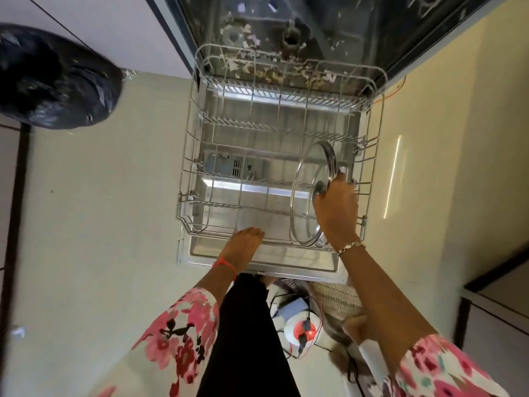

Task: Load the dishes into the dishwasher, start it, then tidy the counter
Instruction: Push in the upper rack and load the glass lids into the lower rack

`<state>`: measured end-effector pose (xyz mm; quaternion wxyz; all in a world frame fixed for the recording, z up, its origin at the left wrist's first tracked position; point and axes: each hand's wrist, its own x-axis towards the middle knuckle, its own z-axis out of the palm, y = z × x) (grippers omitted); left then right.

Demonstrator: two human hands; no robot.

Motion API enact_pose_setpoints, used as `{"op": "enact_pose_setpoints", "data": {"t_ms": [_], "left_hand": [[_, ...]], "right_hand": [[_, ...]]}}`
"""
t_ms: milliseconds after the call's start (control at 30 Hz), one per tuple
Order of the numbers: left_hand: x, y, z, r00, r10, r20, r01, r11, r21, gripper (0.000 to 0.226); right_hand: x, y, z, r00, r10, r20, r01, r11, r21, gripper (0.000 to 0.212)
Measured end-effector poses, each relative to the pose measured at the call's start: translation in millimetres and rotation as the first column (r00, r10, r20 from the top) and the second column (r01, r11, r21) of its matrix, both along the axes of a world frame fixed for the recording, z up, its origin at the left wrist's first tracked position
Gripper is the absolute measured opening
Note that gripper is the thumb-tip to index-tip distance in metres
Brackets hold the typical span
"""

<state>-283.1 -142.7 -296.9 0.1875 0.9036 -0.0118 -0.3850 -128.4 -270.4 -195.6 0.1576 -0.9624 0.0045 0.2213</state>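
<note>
Seen from above, a person is standing at an open dishwasher (272, 38), whose door (257, 260) is lying flat towards them. The inside of the tub is showing pale flecks and grime on its floor. The lower wire rack (194, 167) is sitting pulled out over the door.

The right hand (336, 207) is holding a glass pan lid (307, 196) by its metal rim, with the fingers curling over the rim's upper edge and the thumb lying on the near side. The lid is standing on its edge in the right part of the rack, between the tines, with its lower edge down near the rack's front right corner. A gold chain bracelet (350, 247) is hanging on the right wrist.

The left hand (243, 242) is reaching to the front wire of the rack, left of the lid and apart from it. Its fingers are lying straight and pressed together, with the tips resting on the front edge of the rack and gripping nothing. A red thread (227, 263) is circling the left wrist. Both arms are wearing white sleeves printed with pink flowers.

A full black rubbish bag (54, 81) is sitting on the pale floor (100, 210) to the far left, well apart from the dishwasher. Below the door, near the person's dark trouser leg, a white round object with a red middle (300, 332) is lying among dark cables; what it is cannot be told.
</note>
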Motion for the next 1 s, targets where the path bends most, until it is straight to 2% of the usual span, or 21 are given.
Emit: {"op": "enact_pose_setpoints", "data": {"t_ms": [233, 433, 633, 1000], "left_hand": [[-9.0, -0.1, -11.3, 0.999, 0.032, -0.037, -0.033, 0.999, -0.025, 0.054], [-5.9, -0.3, -11.8, 0.999, 0.041, -0.021, -0.041, 0.999, -0.009, 0.050], [-4.7, 1.6, -14.2, 0.999, 0.035, -0.038, -0.035, 0.999, -0.012, 0.047], [-7.0, 4.1, -17.6, 1.000, 0.020, -0.010, -0.020, 1.000, -0.024, 0.049]], "right_hand": [[-3.1, 1.1, -27.4, 0.999, -0.049, -0.021, 0.049, 0.998, 0.035, 0.029], [-10.4, -3.3, -35.7, 0.999, -0.032, 0.003, 0.032, 0.999, 0.022, 0.026], [-15.8, -12.2, -42.7, 0.996, -0.093, 0.007, 0.093, 0.995, 0.018, 0.026], [-16.4, -3.2, -64.2, 0.999, 0.015, -0.043, -0.014, 0.999, 0.031, 0.028]]}}
